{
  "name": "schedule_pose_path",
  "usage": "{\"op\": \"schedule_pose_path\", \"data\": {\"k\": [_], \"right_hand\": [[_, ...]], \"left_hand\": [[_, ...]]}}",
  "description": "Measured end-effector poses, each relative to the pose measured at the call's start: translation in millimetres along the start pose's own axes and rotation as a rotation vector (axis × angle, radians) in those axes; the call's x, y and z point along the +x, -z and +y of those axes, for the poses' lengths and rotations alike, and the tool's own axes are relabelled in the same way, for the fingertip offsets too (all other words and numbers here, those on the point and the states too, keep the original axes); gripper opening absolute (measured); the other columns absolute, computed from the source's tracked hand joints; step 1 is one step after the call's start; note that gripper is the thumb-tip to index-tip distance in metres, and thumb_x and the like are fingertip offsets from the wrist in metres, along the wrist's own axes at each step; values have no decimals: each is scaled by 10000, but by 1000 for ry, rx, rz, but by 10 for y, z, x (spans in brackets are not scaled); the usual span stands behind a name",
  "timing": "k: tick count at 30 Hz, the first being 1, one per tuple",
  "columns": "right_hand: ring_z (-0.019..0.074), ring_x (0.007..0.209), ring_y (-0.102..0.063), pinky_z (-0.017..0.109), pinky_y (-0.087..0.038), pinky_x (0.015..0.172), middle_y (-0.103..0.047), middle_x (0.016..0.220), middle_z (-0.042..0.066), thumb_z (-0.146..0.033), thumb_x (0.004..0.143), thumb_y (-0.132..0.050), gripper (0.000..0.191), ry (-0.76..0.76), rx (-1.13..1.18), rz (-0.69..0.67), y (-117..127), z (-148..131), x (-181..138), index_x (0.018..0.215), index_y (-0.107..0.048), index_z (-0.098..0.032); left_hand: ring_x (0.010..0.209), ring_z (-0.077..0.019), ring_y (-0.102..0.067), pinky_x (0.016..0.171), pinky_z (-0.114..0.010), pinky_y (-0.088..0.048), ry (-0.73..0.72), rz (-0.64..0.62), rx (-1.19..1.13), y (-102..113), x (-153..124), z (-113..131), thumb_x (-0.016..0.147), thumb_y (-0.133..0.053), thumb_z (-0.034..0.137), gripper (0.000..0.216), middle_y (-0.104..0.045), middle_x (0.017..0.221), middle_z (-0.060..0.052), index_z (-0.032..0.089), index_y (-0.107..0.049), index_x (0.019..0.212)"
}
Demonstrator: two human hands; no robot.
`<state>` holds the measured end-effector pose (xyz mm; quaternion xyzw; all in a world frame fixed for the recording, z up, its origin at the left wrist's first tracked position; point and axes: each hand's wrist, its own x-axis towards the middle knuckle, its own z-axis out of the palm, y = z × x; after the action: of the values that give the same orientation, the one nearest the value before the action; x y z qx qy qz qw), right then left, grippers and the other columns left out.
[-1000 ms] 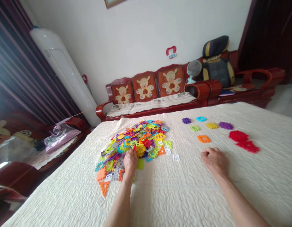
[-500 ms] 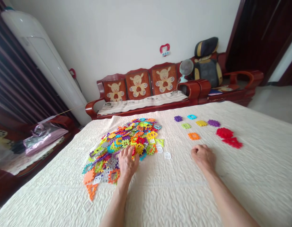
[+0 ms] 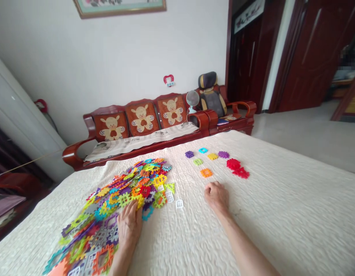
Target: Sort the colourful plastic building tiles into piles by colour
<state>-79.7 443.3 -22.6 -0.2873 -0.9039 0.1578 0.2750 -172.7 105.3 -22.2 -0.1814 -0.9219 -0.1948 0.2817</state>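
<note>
My left hand (image 3: pixel 129 223) lies over the near right edge of a big pile of colourful interlocking plastic pieces (image 3: pixel 125 190). Its fingers reach forward, bent a little, with the tips touching a yellow piece (image 3: pixel 139 201); the thumb stays apart. On the quilted cover, my right hand (image 3: pixel 217 196) rests closed in a loose fist, and whatever might be inside is hidden. Just beyond it is an orange square piece (image 3: pixel 206 173). Farther off lie green (image 3: pixel 198 162), yellow (image 3: pixel 212 156), purple (image 3: pixel 189 154) and blue (image 3: pixel 203 150) pieces, plus a red cluster (image 3: pixel 237 168).
Between my hands lie white window-shaped pieces (image 3: pixel 180 204) and a green triangular piece (image 3: pixel 170 187). The pale quilted cover (image 3: pixel 281 214) spans the surface. Behind it stand a wooden sofa (image 3: pixel 137 142) with bear cushions, a small fan (image 3: pixel 192 99) and a massage seat (image 3: pixel 212 97).
The view has turned right, so everything sits farther left. My left hand remains at the pile's edge with its fingers shifted slightly on the pieces. My right hand stays closed near the orange piece.
</note>
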Motion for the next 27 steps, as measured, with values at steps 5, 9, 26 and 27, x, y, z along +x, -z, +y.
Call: {"op": "schedule_pose_path", "data": {"k": [5, 9, 26, 27], "right_hand": [[213, 835, -601, 325, -420, 766, -676, 850, 95, -120, 763, -473, 198, 39, 202, 90, -45, -6, 51, 793, -660, -179], [194, 902, -625, 302, -465, 797, -683, 940, 77, -154, 781, -451, 231, 170, 660, 117, -20, -200, 30, 932, -622, -186], [162, 741, -610, 270, -501, 667, -665, 797, 23, -350, 756, -600, 238, 134, 1122, -430, -18, -644, -225, 913, -649, -178], [158, 713, -599, 262, -491, 635, -657, 772, 17, -353, 748, -603, 247, 104, 1125, -460, -33, -634, -219, 915, -648, -177]], "left_hand": [[1210, -284, -514, 1043, -458, -369, 84, 60, -452, 151, 147, 576, 833, -520, 412, 298, -623, 1235, -114, 194, -636, 1001], [895, -243, -673, 758, -359, -538, 368, -263, -928, 40, 176, 1146, 799, -545, 519, 392, -715, 914, -83, 180, -647, 968], [705, -120, -646, 561, -207, -537, 987, -460, -1727, -206, 119, 1382, 681, -759, 253, 273, -689, 875, -18, 160, -636, 907], [691, -117, -640, 564, -212, -539, 994, -452, -1722, -201, 119, 1376, 686, -758, 272, 268, -686, 856, -16, 160, -637, 897]]}}
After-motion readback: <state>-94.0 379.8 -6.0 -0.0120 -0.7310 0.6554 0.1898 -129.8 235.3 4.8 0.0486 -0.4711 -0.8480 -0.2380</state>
